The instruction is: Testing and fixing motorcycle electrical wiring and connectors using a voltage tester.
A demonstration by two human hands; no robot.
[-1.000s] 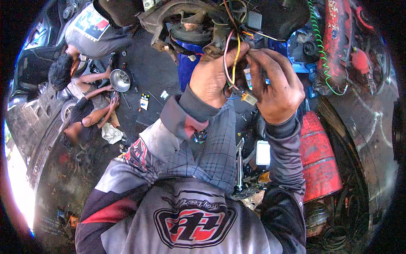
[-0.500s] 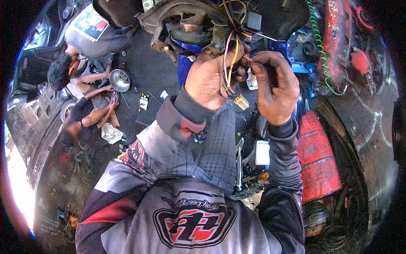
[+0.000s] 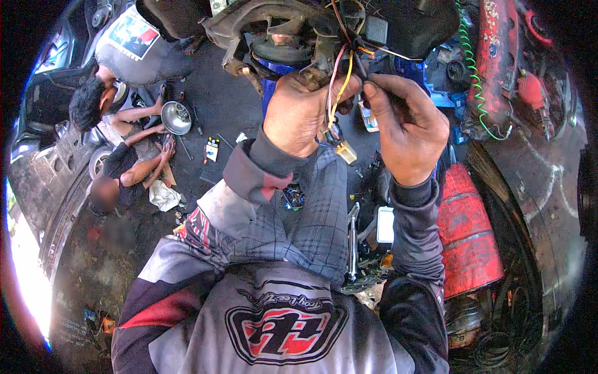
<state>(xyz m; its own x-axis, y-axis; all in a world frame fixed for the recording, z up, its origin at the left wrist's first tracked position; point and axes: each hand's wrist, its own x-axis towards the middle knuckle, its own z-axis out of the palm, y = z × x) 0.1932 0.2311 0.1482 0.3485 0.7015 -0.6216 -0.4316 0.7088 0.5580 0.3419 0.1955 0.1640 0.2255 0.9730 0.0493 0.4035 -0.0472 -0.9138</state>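
Observation:
A bundle of thin electrical wires hangs from the vehicle part above, a pink and a yellow wire (image 3: 339,100) among them. My left hand (image 3: 293,115) is closed on the wires, its fingertips partly hidden behind them. Below its fingers dangles a cream plastic connector (image 3: 346,151). My right hand (image 3: 410,129) pinches the bundle's dark strand (image 3: 363,67) between thumb and forefinger, its fingertips close to those of the left. Exactly where the strand ends between the fingers is hidden.
Overhead is a greasy metal vehicle part (image 3: 280,40). A green coiled hose (image 3: 470,68) hangs at the right, above a dented red container (image 3: 467,227). On the left, two people sit near a round metal bowl (image 3: 176,118). A white rectangular object (image 3: 385,224) lies beside my right forearm.
The orange wire end at my right fingertips no longer shows; a dark strand now runs there. My left hand has shifted slightly left, and the connector has swung slightly left and down.

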